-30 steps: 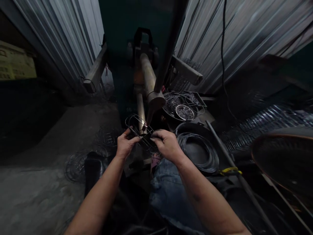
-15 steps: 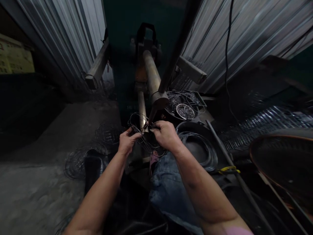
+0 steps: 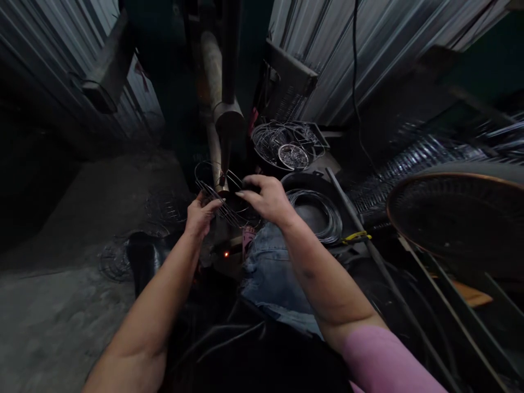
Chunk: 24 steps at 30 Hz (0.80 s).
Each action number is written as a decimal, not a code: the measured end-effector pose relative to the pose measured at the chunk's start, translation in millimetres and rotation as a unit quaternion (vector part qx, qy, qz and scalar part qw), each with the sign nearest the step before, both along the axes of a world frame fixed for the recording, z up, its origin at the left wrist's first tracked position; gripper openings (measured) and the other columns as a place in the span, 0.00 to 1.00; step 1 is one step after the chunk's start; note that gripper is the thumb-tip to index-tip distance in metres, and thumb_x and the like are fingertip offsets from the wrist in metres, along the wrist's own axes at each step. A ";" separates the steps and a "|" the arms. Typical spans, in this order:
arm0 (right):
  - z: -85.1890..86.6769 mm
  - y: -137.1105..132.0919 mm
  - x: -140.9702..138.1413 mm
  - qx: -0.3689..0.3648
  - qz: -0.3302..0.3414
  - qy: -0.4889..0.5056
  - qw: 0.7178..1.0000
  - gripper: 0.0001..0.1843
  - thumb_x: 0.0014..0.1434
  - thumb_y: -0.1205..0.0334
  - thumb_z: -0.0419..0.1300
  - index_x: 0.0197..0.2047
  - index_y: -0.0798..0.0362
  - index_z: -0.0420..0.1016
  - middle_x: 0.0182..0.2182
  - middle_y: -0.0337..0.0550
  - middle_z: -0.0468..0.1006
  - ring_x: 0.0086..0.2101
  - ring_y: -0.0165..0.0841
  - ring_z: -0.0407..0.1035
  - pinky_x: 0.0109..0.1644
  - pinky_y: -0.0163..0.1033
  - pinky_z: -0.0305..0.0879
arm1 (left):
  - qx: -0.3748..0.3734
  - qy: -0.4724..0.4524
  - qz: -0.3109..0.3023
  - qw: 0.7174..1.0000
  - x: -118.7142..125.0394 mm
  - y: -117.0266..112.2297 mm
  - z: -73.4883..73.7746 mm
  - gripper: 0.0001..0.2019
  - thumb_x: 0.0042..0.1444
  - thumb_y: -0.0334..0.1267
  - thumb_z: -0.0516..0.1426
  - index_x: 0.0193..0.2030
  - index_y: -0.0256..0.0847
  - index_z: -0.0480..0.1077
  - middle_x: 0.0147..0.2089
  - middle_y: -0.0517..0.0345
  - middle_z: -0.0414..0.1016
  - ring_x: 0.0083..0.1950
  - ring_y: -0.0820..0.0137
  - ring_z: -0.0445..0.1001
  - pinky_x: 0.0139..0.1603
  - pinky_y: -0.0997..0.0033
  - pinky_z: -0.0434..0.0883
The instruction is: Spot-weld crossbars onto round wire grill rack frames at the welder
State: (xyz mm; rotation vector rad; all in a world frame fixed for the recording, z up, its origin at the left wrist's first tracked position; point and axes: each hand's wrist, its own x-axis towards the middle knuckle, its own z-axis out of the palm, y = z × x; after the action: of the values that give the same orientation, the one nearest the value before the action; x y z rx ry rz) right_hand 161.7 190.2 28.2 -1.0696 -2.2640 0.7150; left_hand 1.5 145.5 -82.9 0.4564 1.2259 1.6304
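Observation:
My left hand [image 3: 200,215] pinches the near left side of a round wire frame [image 3: 230,216], thumb on top. The frame sits tilted around the lower arm tip of what looks like a spot welder [image 3: 213,144]. Its pointed upper electrode [image 3: 224,162] comes down onto or just above that tip; contact is hard to tell. My right hand [image 3: 268,199] is at the frame's right side, thumb and forefinger apart, with nothing visible between them. Whether its fingertips touch the wire is unclear. A small orange glowing spot [image 3: 226,254] shows below the frame.
Behind my right hand stands a basin of loose wires [image 3: 268,141] with a small round dish of bits [image 3: 293,156]. A wire coil [image 3: 323,215] lies nearer, beside a long metal bar [image 3: 347,202]. Wire rings [image 3: 114,262] lie on the floor at left. A large round rim [image 3: 393,191] is at right.
My right fingers have parted and drawn back a little from the electrode tip. My left hand keeps its hold on the wire frame. The view has shifted, and an orange spot appears below.

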 end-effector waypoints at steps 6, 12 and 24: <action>-31.6 -14.9 35.1 -0.061 -0.010 0.030 0.998 0.04 0.51 0.72 0.64 0.31 0.55 0.78 0.29 0.39 0.78 0.33 0.31 0.70 0.39 0.34 0.62 | -0.007 0.000 0.007 1.000 5.6 -0.5 -2.3 0.30 0.29 0.37 0.69 0.45 0.38 0.70 0.39 0.56 0.74 0.35 0.71 0.72 0.36 0.70 0.70; -50.9 -19.2 32.5 -0.007 -0.017 0.112 0.994 0.06 0.51 0.73 0.61 0.30 0.53 0.78 0.33 0.42 0.79 0.36 0.33 0.72 0.43 0.36 0.66 | -0.001 0.009 0.018 1.000 6.2 1.9 -6.7 0.26 0.32 0.36 0.68 0.42 0.38 0.70 0.36 0.59 0.74 0.34 0.72 0.72 0.36 0.72 0.69; -24.1 -20.0 3.9 0.050 0.011 0.102 0.993 0.08 0.53 0.74 0.59 0.29 0.53 0.76 0.31 0.43 0.78 0.34 0.34 0.72 0.40 0.36 0.65 | -0.041 -0.081 -0.005 0.996 -2.0 -3.1 -2.7 0.23 0.31 0.39 0.69 0.38 0.37 0.70 0.31 0.58 0.74 0.29 0.70 0.74 0.33 0.67 0.71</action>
State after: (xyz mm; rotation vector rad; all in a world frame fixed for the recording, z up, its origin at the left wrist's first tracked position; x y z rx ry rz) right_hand 165.5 170.2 4.1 -0.8831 -2.1154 0.6792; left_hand -0.6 142.4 -85.5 0.2734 1.1622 1.5694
